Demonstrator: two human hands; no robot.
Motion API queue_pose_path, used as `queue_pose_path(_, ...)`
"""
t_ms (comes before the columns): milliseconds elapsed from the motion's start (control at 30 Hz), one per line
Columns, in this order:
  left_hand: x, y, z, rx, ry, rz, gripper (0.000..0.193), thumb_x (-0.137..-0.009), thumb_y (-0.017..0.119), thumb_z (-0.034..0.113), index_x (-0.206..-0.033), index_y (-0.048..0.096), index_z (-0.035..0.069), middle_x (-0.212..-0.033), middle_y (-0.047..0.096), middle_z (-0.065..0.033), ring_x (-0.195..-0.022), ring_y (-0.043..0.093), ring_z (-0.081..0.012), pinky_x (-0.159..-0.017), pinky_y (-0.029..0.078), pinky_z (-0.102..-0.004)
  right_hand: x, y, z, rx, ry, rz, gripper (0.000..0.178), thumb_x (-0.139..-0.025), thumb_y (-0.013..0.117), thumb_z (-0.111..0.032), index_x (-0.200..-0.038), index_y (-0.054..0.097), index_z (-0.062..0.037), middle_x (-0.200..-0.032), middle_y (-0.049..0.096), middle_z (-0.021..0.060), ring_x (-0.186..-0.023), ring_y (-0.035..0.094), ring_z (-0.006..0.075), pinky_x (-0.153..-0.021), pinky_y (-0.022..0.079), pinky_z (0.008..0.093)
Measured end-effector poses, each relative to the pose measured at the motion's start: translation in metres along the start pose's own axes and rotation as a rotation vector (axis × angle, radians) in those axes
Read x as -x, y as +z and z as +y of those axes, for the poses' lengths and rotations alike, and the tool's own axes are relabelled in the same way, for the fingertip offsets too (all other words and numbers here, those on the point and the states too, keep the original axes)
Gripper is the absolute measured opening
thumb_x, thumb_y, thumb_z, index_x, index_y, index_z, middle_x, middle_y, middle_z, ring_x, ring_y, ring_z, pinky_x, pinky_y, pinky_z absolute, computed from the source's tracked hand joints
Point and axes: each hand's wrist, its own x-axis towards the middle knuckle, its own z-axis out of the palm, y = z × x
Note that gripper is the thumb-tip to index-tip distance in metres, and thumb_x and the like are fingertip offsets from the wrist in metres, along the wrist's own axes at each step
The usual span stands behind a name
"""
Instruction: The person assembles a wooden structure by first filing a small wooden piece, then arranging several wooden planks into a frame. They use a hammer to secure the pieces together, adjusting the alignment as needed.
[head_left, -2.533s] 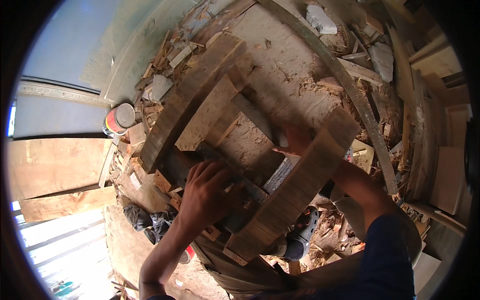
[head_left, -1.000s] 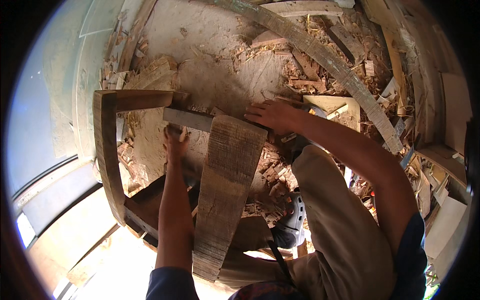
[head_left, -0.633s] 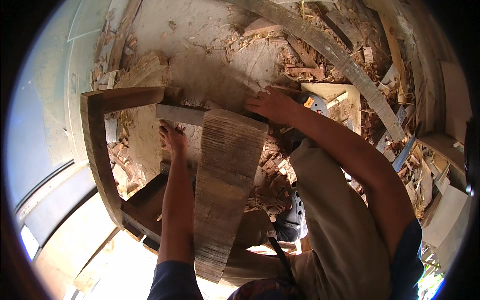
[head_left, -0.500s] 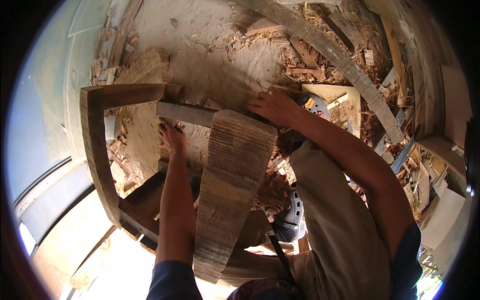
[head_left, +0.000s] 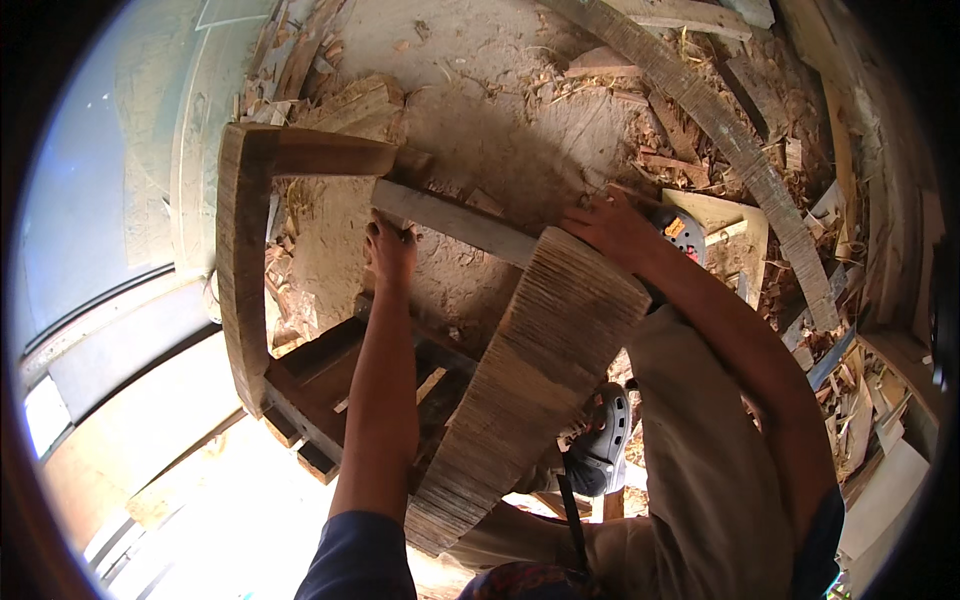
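Note:
A wooden frame stands in front of me, with a thick curved side piece point(head_left: 243, 270) at left and a wide rough-sawn board point(head_left: 530, 380) slanting toward my lap. Between them a narrow crossbar point(head_left: 460, 222) runs out from the board's far end, its left end free of the curved piece. My left hand point(head_left: 392, 252) reaches over the frame, its fingers curled at that free end. My right hand point(head_left: 605, 228) is just beyond the board's far end, close to it, with fingers loosely apart and nothing visible in them. Whether it touches the board is hard to tell.
Dark slats point(head_left: 440, 385) lie low within the frame. A long curved plank point(head_left: 715, 120) crosses scraps and shavings on the right. My clogs point(head_left: 605, 440) are beside the board. A pale panelled wall point(head_left: 110, 170) borders the left.
The frame appears farther right in view, and the wide board has tilted more. My left hand has come up to the crossbar's end; the right is now nearer the board's far end.

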Motion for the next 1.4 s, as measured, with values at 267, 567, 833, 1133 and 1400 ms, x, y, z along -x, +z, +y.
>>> queue_pose_path(267, -0.003, 0.005, 0.007, 0.055, 0.108, 0.0, 0.099, -0.084, 0.079, 0.032, -0.161, 0.02, 0.013, -0.162, 0.029, -0.0109, -0.148, 0.033, -0.0336, -0.108, 0.029, -0.0783, 0.011, 0.012, 0.008, 0.06, -0.008, -0.044, 0.066, -0.084, 0.071, -0.022, -0.147, 0.049, -0.0196, -0.15, 0.05, -0.0005, -0.129, 0.053, 0.0268, -0.113, 0.037, 0.0528)
queue_pose_path(567, -0.004, 0.0, 0.005, 0.049, 0.083, 0.007, 0.11, -0.079, 0.084, 0.025, -0.162, 0.012, 0.013, -0.155, 0.039, -0.0236, -0.14, 0.043, -0.0399, -0.111, 0.039, -0.0619, 0.015, -0.008, 0.01, -0.166, -0.033, -0.191, 0.115, -0.059, 0.094, -0.038, -0.155, 0.036, -0.0167, -0.161, 0.037, 0.004, -0.139, 0.045, 0.0312, -0.114, 0.035, 0.0515)
queue_pose_path(833, -0.022, -0.008, -0.001, 0.382, 0.245, 0.018, 0.113, -0.077, 0.084, 0.013, -0.162, 0.01, 0.015, -0.137, 0.057, -0.0293, -0.125, 0.058, -0.0439, -0.102, 0.05, -0.0509, 0.013, -0.011, 0.005, -0.045, -0.005, -0.25, 0.111, -0.062, 0.094, -0.036, -0.155, 0.036, -0.0165, -0.163, 0.034, 0.0029, -0.144, 0.04, 0.0307, -0.114, 0.035, 0.0556)
queue_pose_path(1133, -0.044, 0.018, -0.033, 0.295, 0.313, 0.106, 0.1, -0.076, 0.086, 0.026, -0.154, 0.025, 0.012, -0.128, 0.062, -0.0279, -0.119, 0.061, -0.0462, -0.093, 0.049, -0.055, 0.013, -0.02, 0.004, -0.076, -0.008, -0.278, 0.11, -0.063, 0.093, -0.035, -0.156, 0.037, -0.0172, -0.165, 0.031, 0.0028, -0.146, 0.038, 0.0316, -0.116, 0.033, 0.0583)
queue_pose_path(1400, -0.019, 0.011, -0.019, 0.604, 0.391, 0.053, 0.1, -0.072, 0.087, 0.016, -0.152, 0.028, 0.012, -0.127, 0.062, -0.0276, -0.118, 0.062, -0.0429, -0.093, 0.052, -0.053, 0.011, -0.014, 0.006, -0.138, -0.056, -0.133, 0.115, -0.06, 0.095, -0.04, -0.156, 0.036, -0.015, -0.163, 0.033, 0.0041, -0.143, 0.04, 0.0327, -0.115, 0.034, 0.0562)
